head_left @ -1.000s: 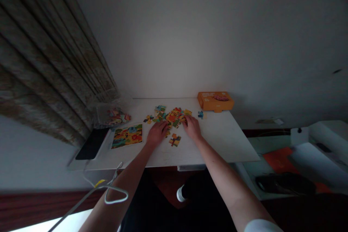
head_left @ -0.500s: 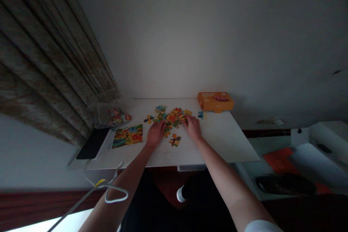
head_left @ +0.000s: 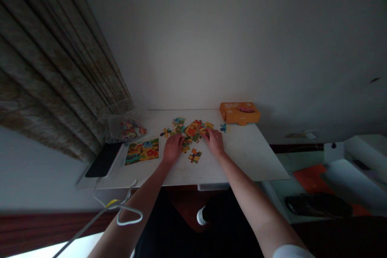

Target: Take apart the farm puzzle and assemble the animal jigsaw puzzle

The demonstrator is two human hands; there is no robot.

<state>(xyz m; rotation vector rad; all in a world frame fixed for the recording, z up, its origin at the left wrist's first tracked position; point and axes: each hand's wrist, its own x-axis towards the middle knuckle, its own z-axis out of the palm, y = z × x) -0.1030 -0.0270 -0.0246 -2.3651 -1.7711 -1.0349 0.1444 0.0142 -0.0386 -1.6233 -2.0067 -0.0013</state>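
Two hands are down on the white table (head_left: 242, 161), and I log them from the near edge outward. Nearest me, a small joined cluster (head_left: 195, 155) of puzzle pieces lies alone between the wrists, touched by neither hand. My left hand (head_left: 173, 148) rests palm-down, fingers loosely together and curled forward, the tips on the near-left edge of the loose puzzle pieces (head_left: 191, 130); my right hand (head_left: 215, 142) lies the same way, fingertips on the near-right edge of that spread. I cannot tell whether either hand pinches a single piece; the view is dim and the pieces are small. Handling judgement: flat card pieces, very light, stiff enough to lift by an edge but easy to bend at the tabs, and prone to sliding on the smooth top; I would press and slide, or pinch a piece across its flat body, not by a tab. The spread has its long axis running left to right across the table, parallel to the far wall; individual piece headings are not readable. To the left, well apart, a finished picture board (head_left: 142, 150) lies flat, long axis also left-right, beside a dark tablet (head_left: 102, 159). Further back left stands a clear bin (head_left: 123, 125) with more pieces. One stray blue piece (head_left: 223, 127) sits just beyond my right fingertips. Farthest, an orange box (head_left: 239, 112) lies by the wall.
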